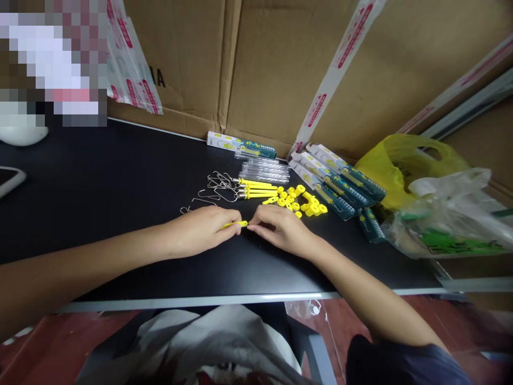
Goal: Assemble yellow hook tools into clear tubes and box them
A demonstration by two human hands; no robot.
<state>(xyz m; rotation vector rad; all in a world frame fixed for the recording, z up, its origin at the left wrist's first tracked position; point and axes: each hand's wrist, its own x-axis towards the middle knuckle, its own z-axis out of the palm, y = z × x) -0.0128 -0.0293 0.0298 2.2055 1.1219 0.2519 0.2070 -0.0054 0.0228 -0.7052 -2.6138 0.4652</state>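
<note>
My left hand (204,229) is closed round a slim yellow plastic strip (243,223), whose tip with a small hole pokes out past the fingers. Just right of that tip, my right hand (282,227) pinches thumb and forefinger together; whatever is between them is too small to make out. Beyond the hands lie several yellow rods (260,190) with metal ends, and a tangle of wire hooks (220,184) on their left. Small yellow plastic caps (312,206) are heaped behind my right hand. Clear plastic tubes (264,170) lie behind the rods.
Printed boxes (332,182) are stacked at the right, and another box (240,144) lies at the back. Yellow and clear plastic bags (452,214) cover the right end of the black table (120,160). A taped cardboard wall (272,69) stands behind. A white-edged device (12,179) is far left.
</note>
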